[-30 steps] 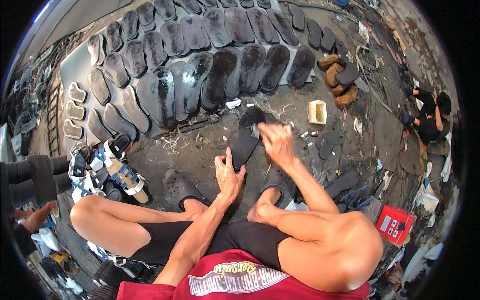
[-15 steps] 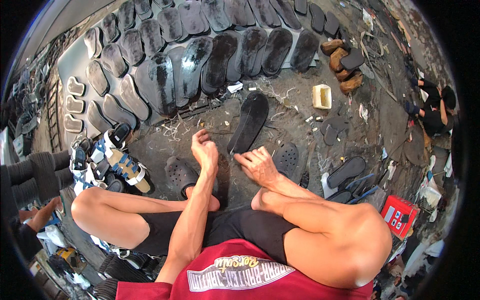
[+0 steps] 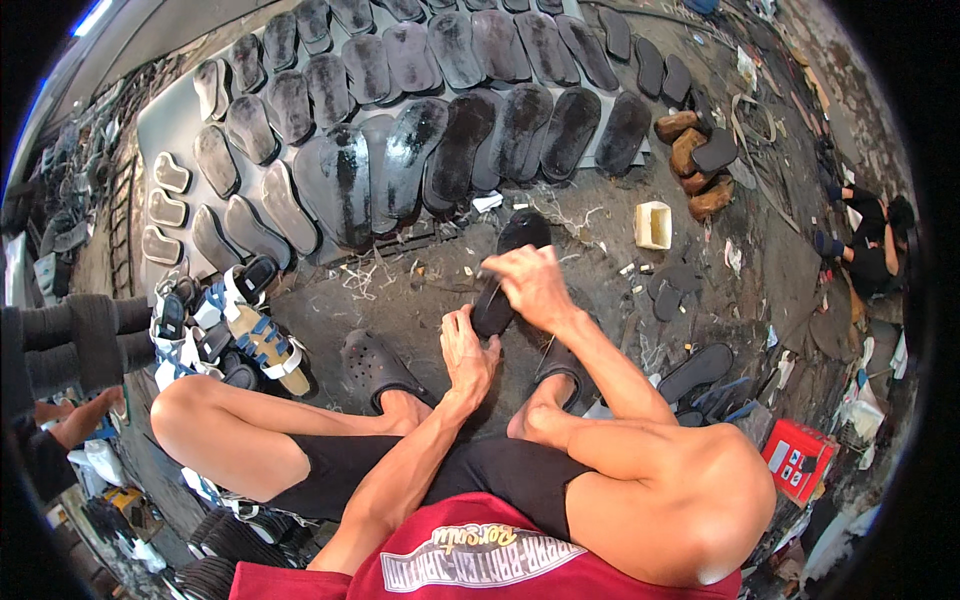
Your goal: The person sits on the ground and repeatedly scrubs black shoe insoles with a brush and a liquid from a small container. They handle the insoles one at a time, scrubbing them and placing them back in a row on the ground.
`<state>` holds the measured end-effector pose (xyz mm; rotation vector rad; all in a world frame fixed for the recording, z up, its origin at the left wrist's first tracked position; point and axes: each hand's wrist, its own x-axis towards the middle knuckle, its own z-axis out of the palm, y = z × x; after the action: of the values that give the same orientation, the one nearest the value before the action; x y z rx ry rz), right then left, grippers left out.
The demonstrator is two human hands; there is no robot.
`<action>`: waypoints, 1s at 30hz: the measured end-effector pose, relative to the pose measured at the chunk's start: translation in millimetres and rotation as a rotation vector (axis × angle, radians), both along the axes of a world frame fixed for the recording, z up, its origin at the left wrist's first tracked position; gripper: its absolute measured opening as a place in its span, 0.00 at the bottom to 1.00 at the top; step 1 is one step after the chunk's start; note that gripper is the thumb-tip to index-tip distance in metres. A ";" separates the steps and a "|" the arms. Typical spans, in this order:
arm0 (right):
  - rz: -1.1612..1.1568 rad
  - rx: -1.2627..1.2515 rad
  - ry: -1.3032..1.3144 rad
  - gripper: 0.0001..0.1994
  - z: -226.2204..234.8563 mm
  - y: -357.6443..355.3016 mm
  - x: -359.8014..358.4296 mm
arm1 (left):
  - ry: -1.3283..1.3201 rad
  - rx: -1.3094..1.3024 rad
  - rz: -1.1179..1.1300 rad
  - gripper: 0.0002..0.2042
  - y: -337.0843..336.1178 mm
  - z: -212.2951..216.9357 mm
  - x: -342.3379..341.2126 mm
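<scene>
A black shoe sole (image 3: pixel 523 229) lies on the floor in front of me, its far end pointing away. My left hand (image 3: pixel 468 355) is at its near end, the fingers curled against the sole's left edge and heel. Across the middle of the sole lies my right hand (image 3: pixel 533 288), fingers bent and drawn together. It hides part of the sole, and anything between its fingertips is too small to make out.
Rows of dark soles (image 3: pixel 460 50) lie on a pale sheet ahead. Sandals (image 3: pixel 265 340) pile up at left. Brown wooden blocks (image 3: pixel 688 150), a cream container (image 3: pixel 653 225) and a red box (image 3: pixel 800 460) stand on the right. Another person (image 3: pixel 875 240) sits far right.
My left hand has come rightward and down to the sole's near end. The right hand has moved up and forward over the sole's middle. The view has tilted slightly.
</scene>
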<state>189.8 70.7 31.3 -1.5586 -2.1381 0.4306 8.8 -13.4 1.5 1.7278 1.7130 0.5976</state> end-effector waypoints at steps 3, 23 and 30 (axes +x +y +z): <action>-0.291 0.080 -0.084 0.12 7.8 18.9 26.4 | -0.020 0.001 0.006 0.37 9.1 4.0 8.2; -0.826 -0.173 1.081 0.26 44.2 -33.6 58.8 | -0.006 0.049 0.016 0.40 16.5 9.9 20.1; -0.811 -0.195 1.283 0.46 43.1 -34.4 74.0 | 0.014 -0.016 0.031 0.37 26.8 1.3 17.7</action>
<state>263.8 36.3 74.3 -1.4299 -0.4731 0.9787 26.5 13.5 2.7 1.7010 1.7526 0.5856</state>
